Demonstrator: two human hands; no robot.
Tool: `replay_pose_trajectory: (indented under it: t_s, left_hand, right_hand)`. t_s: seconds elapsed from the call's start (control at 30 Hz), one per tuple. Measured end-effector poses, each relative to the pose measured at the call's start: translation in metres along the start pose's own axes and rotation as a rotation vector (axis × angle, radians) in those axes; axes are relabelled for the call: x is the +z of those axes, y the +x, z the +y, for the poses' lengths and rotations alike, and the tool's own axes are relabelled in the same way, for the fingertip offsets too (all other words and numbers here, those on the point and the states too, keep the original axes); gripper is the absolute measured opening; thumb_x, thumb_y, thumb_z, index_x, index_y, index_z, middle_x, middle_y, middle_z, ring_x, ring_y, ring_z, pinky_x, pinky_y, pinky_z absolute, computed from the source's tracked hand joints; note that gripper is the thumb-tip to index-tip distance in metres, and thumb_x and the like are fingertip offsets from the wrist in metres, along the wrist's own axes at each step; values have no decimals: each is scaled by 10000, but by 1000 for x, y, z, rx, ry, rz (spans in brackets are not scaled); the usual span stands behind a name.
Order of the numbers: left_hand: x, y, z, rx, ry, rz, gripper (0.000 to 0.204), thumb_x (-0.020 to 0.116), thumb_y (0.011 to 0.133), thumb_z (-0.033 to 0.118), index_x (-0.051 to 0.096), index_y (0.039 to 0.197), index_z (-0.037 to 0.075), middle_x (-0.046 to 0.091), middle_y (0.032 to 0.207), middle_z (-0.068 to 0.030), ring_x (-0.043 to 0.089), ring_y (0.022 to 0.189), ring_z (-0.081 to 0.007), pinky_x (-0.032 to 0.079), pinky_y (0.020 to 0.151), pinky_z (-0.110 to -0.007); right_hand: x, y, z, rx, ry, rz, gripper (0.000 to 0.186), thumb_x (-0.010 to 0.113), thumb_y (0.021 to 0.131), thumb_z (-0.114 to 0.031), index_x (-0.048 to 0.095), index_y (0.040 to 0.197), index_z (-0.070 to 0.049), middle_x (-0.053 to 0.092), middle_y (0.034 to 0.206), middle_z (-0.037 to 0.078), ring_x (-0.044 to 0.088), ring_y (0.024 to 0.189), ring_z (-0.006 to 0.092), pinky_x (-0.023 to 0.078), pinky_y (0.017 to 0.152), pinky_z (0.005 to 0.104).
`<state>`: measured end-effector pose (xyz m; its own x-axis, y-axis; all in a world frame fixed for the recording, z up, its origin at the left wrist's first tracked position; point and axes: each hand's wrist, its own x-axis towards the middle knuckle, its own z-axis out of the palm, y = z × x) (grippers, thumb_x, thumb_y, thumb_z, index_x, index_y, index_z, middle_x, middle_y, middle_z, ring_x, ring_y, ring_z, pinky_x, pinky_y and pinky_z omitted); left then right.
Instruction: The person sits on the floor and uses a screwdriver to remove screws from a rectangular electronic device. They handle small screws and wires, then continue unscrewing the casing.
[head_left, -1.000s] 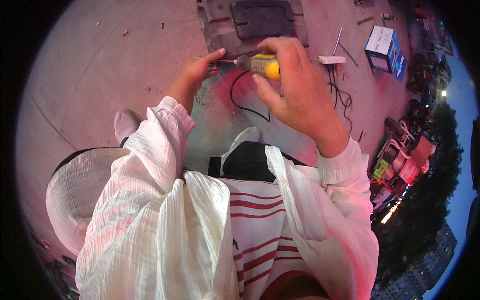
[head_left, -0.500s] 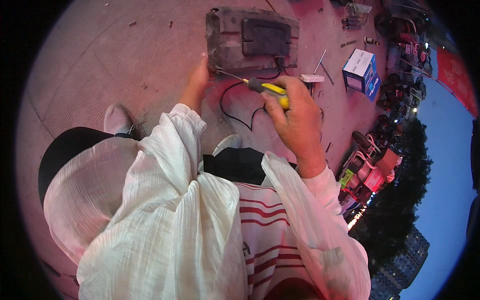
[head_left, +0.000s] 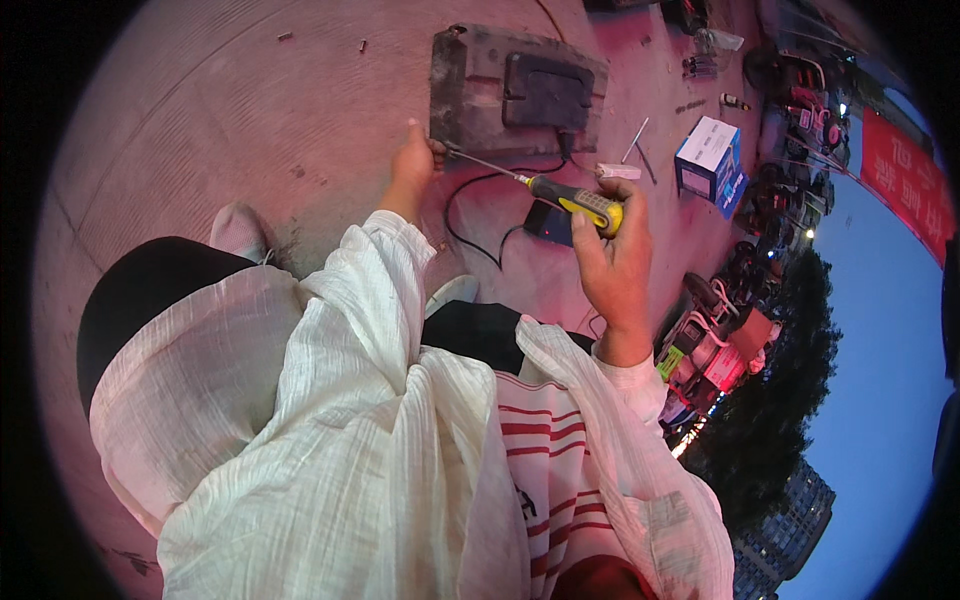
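My right hand (head_left: pixel 615 260) grips the yellow and black handle of a screwdriver (head_left: pixel 572 197). Its thin shaft runs up and left to the lower left corner of a flat grey box (head_left: pixel 470 80) that lies on the paved ground and carries a dark panel (head_left: pixel 548 92) on top. My left hand (head_left: pixel 415 160) rests at that same corner, fingertips against the box's edge beside the screwdriver tip. A black cable (head_left: pixel 470 225) loops from the box across the ground between my hands.
A white and blue carton (head_left: pixel 708 158) stands on the ground to the right, with a thin metal rod (head_left: pixel 636 140) and small parts near it. A dark flat object (head_left: pixel 552 226) lies under the screwdriver. Parked machines (head_left: pixel 715 340) line the right edge.
The view has shifted, so the grey box now sits lower in the picture. Both hands have reached out to the box; the screwdriver tip now meets its lower left corner by my left hand.
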<state>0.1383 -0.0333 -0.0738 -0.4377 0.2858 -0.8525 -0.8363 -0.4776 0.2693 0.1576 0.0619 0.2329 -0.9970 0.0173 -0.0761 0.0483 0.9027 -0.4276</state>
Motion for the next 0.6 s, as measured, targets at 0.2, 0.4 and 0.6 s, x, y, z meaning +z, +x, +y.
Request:
replay_pose_trajectory:
  t_s: [0.2, 0.4, 0.6]
  left_hand:
    - [-4, -2, 5, 1, 44, -6, 727, 226, 905, 650, 613, 891, 35, 597, 875, -95, 528, 816, -218, 461, 749, -365]
    - [-2, -1, 5, -11, 50, 1, 710, 221, 905, 648, 609, 854, 55, 601, 842, -85, 528, 810, -208, 445, 753, -367]
    - [-2, -1, 5, 0, 52, 14, 689, 227, 911, 629, 607, 859, 56, 606, 827, -86, 531, 793, -216, 425, 758, -367]
  right_hand:
    - [-6, 9, -5, 71, -161, -170, 334, 641, 804, -135, 508, 1088, -21, 582, 977, 185, 597, 845, 331, 476, 743, 369]
    - [-3, 11, -2, -229, -81, -31, 328, 663, 806, -205, 529, 1061, -49, 618, 899, 172, 619, 803, 341, 482, 707, 379]
    - [-7, 7, -12, 128, -117, -145, 332, 686, 788, -177, 527, 1046, -42, 596, 915, 162, 599, 813, 332, 476, 717, 371]
